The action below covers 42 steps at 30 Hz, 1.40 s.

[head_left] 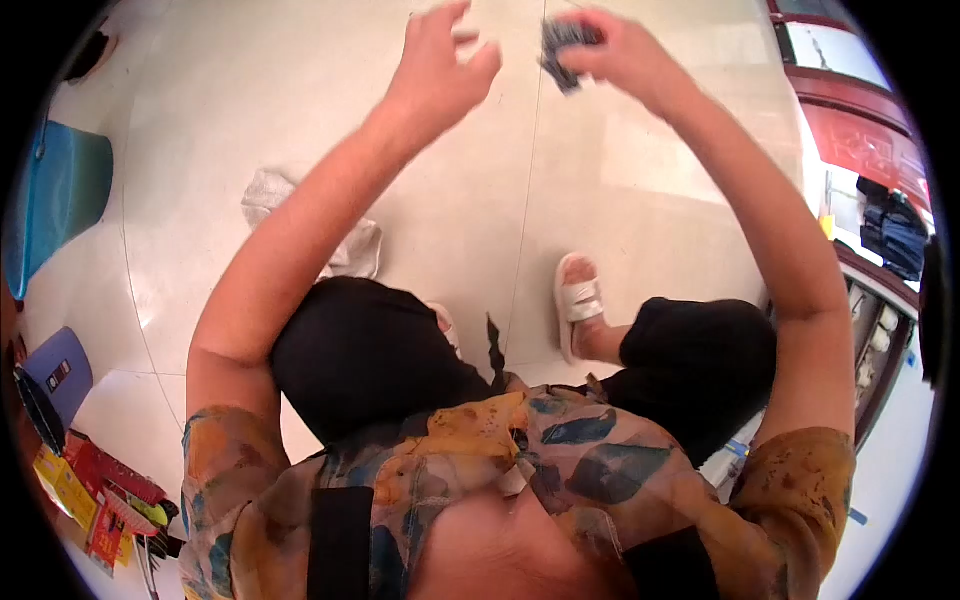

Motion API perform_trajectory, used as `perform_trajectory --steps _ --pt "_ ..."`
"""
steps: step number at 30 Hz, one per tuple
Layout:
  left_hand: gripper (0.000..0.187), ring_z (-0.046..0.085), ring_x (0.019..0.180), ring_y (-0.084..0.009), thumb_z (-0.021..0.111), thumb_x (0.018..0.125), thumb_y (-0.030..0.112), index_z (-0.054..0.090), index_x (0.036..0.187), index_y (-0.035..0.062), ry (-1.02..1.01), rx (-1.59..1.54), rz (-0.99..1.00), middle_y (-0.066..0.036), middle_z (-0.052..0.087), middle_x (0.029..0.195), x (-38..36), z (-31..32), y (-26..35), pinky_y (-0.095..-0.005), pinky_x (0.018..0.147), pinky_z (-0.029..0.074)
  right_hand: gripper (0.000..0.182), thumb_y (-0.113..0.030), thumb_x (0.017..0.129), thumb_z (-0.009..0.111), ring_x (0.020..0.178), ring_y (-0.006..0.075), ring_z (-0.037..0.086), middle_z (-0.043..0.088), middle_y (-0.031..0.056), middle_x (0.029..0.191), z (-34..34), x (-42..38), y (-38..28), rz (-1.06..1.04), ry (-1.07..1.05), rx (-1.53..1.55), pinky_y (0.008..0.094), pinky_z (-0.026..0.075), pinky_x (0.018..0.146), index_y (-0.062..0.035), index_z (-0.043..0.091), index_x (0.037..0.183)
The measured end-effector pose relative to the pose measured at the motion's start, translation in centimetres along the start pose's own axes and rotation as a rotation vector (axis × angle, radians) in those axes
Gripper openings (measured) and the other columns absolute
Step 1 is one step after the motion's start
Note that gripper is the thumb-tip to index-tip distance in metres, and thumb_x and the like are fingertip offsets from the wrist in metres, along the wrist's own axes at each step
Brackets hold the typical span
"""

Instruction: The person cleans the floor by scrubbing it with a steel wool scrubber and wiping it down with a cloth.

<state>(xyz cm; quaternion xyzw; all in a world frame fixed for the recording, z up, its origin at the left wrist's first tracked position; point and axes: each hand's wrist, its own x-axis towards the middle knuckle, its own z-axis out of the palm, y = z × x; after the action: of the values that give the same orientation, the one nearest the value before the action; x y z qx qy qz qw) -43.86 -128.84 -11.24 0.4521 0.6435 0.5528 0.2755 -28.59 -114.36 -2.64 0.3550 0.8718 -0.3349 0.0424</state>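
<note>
My right hand (620,55) grips a small dark, blackish-grey bundle (566,58) that looks like crumpled cloth; motion blur hides its exact kind. To its left, my left hand (445,65) is raised with its fingers apart and nothing in them. A gap separates the two hands, both held out above the pale tiled floor (520,150). Partly behind my left forearm, a light greyish cloth (355,250) lies crumpled on the floor.
At the left stands a blue-green bucket (75,185). Below it are a purple-blue flat object (62,372) and several colourful packages (100,500). On the right are reddish-brown furniture (850,100), dark folded items (890,230) and a shelf (875,325). My sandalled foot (580,300) rests on the floor.
</note>
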Motion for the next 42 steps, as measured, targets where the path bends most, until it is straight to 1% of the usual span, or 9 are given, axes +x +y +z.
perform_trajectory --steps 3,7,16,22,25,28,30,35,42 --pt "0.046 0.055 0.111 -0.0222 0.053 0.091 0.025 0.045 0.127 -0.0019 -0.213 -0.034 -0.437 -0.017 0.053 0.121 -2.1 -0.9 -1.1 -0.0318 0.087 0.047 0.036 -0.02 0.072 0.071 0.079 0.0161 0.064 0.066 0.0099 0.089 1.7 -1.9 6.9 0.07 0.065 -0.075 0.0294 0.052 0.072 -0.0027 0.061 0.102" --pt "0.04 0.059 0.103 -0.0179 0.048 0.094 0.03 0.052 0.121 0.0007 -0.105 -0.135 -0.732 -0.01 0.06 0.112 -5.6 -3.9 -5.9 -0.0306 0.085 0.047 0.036 -0.014 0.072 0.071 0.083 0.0207 0.064 0.062 0.0099 0.099 6.6 -1.5 11.8 0.054 0.033 0.095 0.0319 0.052 0.075 -0.005 0.06 0.105" --pt "0.035 0.059 0.101 -0.017 0.045 0.096 0.029 0.052 0.118 0.003 0.447 0.088 -1.197 -0.009 0.061 0.111 -25.7 -13.1 -3.7 -0.0312 0.083 0.047 0.02 0.0 0.072 0.056 0.089 0.0287 0.053 0.051 0.0081 0.094 16.8 2.4 15.2 -0.959 -0.203 -0.413 0.0386 0.051 0.072 -0.0061 0.053 0.09" --pt "0.029 0.061 0.096 -0.0169 0.043 0.097 0.022 0.054 0.114 0.0024 0.589 0.105 -1.374 -0.009 0.062 0.106 -34.3 -10.9 2.3 -0.0292 0.075 0.05 0.009 -0.008 0.076 0.055 0.089 0.032 0.055 0.056 0.0126 0.086 10.6 17.5 20.6 -0.489 0.286 -0.383 0.0442 0.05 0.072 -0.0054 0.061 0.082" --pt "0.023 0.062 0.093 -0.0164 0.046 0.096 0.018 0.057 0.108 0.0028 0.273 0.366 -1.341 -0.01 0.062 0.103 -33.1 -10.0 4.0 -0.028 0.072 0.051 0.008 -0.008 0.074 0.055 0.088 0.0318 0.055 0.056 0.0125 0.085 11.7 17.0 20.8 -0.637 0.319 -0.351 0.0431 0.049 0.073 -0.0064 0.063 0.078" --pt "0.014 0.061 0.088 -0.0218 0.053 0.089 0.006 0.058 0.1 -0.0007 0.061 0.606 -0.934 -0.012 0.06 0.094 -28.1 -7.8 1.5 -0.0313 0.071 0.051 0.003 -0.01 0.072 0.057 0.085 0.0285 0.055 0.055 0.0097 0.083 17.2 9.6 20.8 -0.939 0.148 -0.203 0.0393 0.049 0.071 -0.0097 0.059 0.073" --pt "0.02 0.057 0.095 -0.0346 0.056 0.081 0.001 0.057 0.101 -0.0002 -0.016 0.736 -0.65 -0.017 0.058 0.099 -23.4 -6.0 -2.3 -0.0381 0.084 0.046 0.003 -0.011 0.07 0.06 0.086 0.0281 0.056 0.055 0.009 0.083 17.3 6.5 19.1 -0.854 -0.013 -0.159 0.0401 0.05 0.069 -0.0103 0.06 0.074" --pt "0.05 0.042 0.119 -0.0362 0.062 0.078 0.006 0.045 0.125 0.0023 -0.141 1.009 -0.31 -0.017 0.045 0.131 -15.3 0.1 -7.5 -0.0415 0.1 0.037 0.008 -0.012 0.071 0.062 0.081 0.032 0.057 0.057 0.0124 0.085 12.0 15.6 18.4 -0.445 0.214 -0.338 0.0428 0.05 0.068 -0.0069 0.06 0.076" --pt "0.092 0.017 0.138 -0.0395 0.071 0.074 0.036 0.023 0.141 -0.005 -0.193 1.235 -0.7 -0.027 0.017 0.148 -13.9 3.3 -10.6 -0.0453 0.11 0.023 0.013 -0.016 0.073 0.063 0.082 0.0326 0.058 0.056 0.0132 0.085 16.0 8.7 18.8 -0.685 0.018 -0.214 0.0434 0.05 0.069 -0.0057 0.056 0.075"
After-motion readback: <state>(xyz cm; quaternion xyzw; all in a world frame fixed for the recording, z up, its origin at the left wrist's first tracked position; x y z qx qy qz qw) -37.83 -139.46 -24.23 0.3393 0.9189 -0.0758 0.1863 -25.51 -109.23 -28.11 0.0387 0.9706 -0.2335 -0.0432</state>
